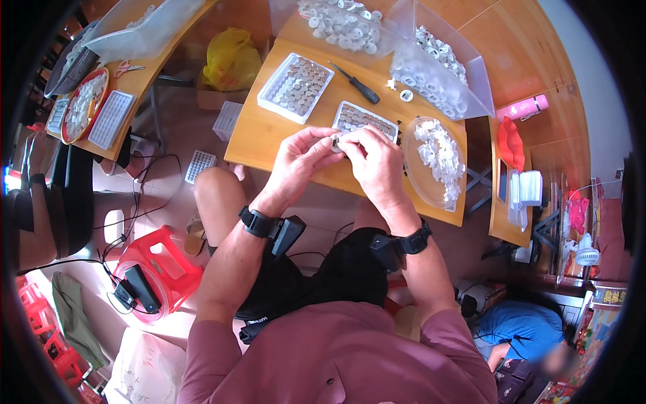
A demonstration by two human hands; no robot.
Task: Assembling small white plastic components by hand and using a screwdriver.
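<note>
Above the near edge of a wooden table, my two hands meet. My left hand [295, 161] is closed, with thumb and fingers pinching a small round whitish part [335, 143]. The fingertips of my right hand [377, 165] press on the same part from the other side. Its details are too small to make out. Just beyond my fingers lies a white tray [397, 128] of round silver pieces, partly hidden by my right hand. A larger white tray [277, 112] of similar pieces sits farther left. To the right, a round clear dish [431, 199] carries a heap of small white parts.
A black-handled screwdriver [365, 89] and a white ring [406, 95] lie beyond the trays. Bags of white round parts [346, 30] stand in clear bins at the back. A red stool [176, 262] is on the left; a person in blue [521, 330] is at lower right.
</note>
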